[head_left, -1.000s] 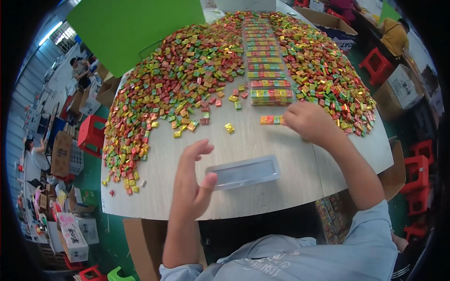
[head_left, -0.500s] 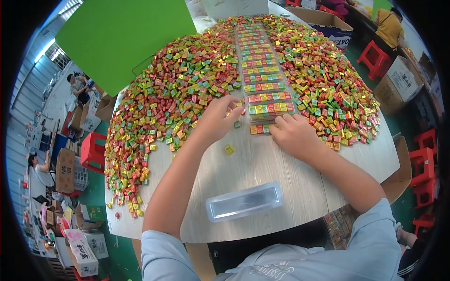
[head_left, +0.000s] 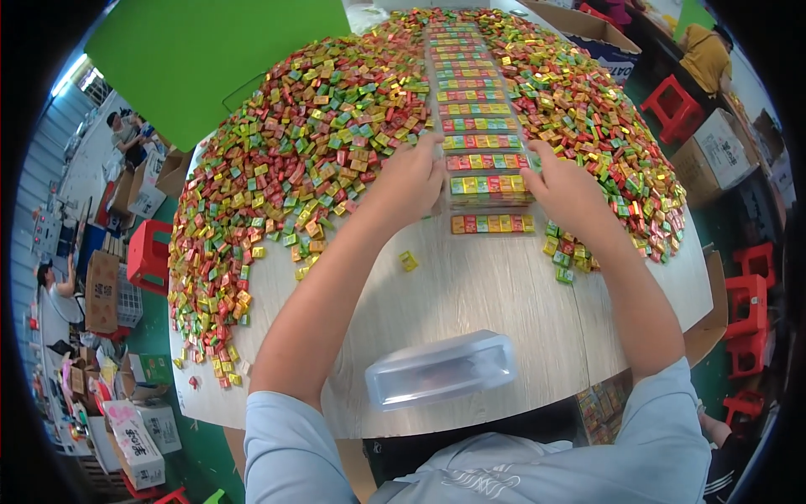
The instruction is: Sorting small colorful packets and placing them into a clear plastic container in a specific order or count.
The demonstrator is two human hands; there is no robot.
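A long line of clear trays packed with small wrapped sweets (head_left: 477, 109) runs away from me down the middle of the table. My left hand (head_left: 410, 178) is at the left edge of the nearer trays, fingers curled against their side. Opposite it, my right hand (head_left: 564, 183) presses thumb and forefinger to the right edge. Between them sits a filled tray (head_left: 487, 162); the undersides of my fingers are hidden. Closest to me lies a separate row of sweets (head_left: 493, 224). An empty clear plastic tray (head_left: 441, 370) rests near the table's front edge.
Loose wrapped sweets form a big heap on the left (head_left: 327, 126) and another on the right (head_left: 600, 160). One yellow sweet (head_left: 408, 261) lies alone on the pale table (head_left: 353, 336). A green board (head_left: 218, 59) stands at the back left. Red stools (head_left: 151, 256) and cartons surround the table.
My right hand has left the nearest row and moved up to the trays' right edge, uncovering that row. My left hand has come against their left edge. The view has shifted slightly.
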